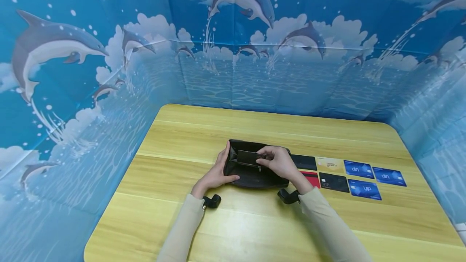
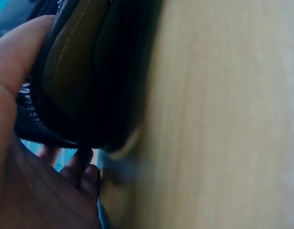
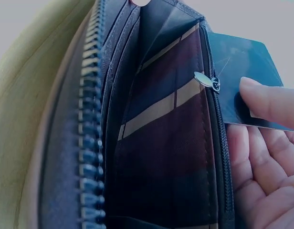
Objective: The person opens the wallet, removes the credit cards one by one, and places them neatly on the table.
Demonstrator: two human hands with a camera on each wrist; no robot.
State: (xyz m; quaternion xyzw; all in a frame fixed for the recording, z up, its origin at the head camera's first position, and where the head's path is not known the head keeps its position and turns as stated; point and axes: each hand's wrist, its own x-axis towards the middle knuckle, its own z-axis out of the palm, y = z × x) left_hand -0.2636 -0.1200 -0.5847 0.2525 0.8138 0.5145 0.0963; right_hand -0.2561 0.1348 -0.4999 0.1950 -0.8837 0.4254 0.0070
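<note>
1. The left hand (image 1: 217, 174) is gripping the left end of the open black zip wallet (image 1: 251, 173), which is lying mid-table (image 1: 174, 197).
2. The right hand (image 1: 279, 163) is pinching a dark card (image 3: 242, 81) at the wallet's inner pockets.
3. Seven cards (image 1: 358, 179) are lying in rows just right of the wallet.

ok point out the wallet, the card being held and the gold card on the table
wallet (image 1: 255, 177), head view, its near edge
card being held (image 3: 242, 71), right wrist view, its dark face above the thumb
gold card (image 1: 329, 164), head view, its middle
</note>
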